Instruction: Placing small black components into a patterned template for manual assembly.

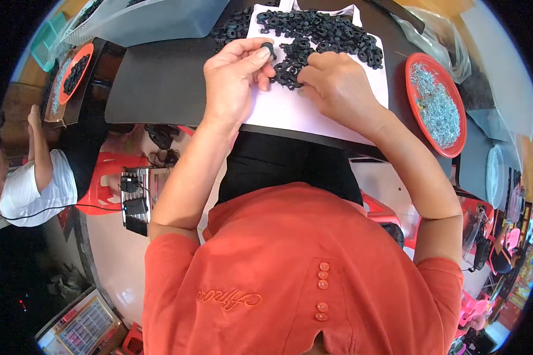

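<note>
My left hand (237,71) pinches a small black plastic part (269,47) between thumb and forefinger, raised a little above the white cloth (278,109). The lower fingers of that hand curl loosely beneath it. My right hand (337,83) is bent over the near edge of the pile of black plastic parts (319,29). Its fingers are drawn together and point down to the left; the fingertips are partly hidden, and I cannot make out what they hold. Many similar parts lie spread over the cloth and beyond its left edge.
A red oval tray (413,100) of small silvery pieces (438,112) stands right of the cloth on the dark table (154,83). A translucent grey bin (160,23) sits at the back left. Farther left are another red tray (63,89) and a seated person (38,183).
</note>
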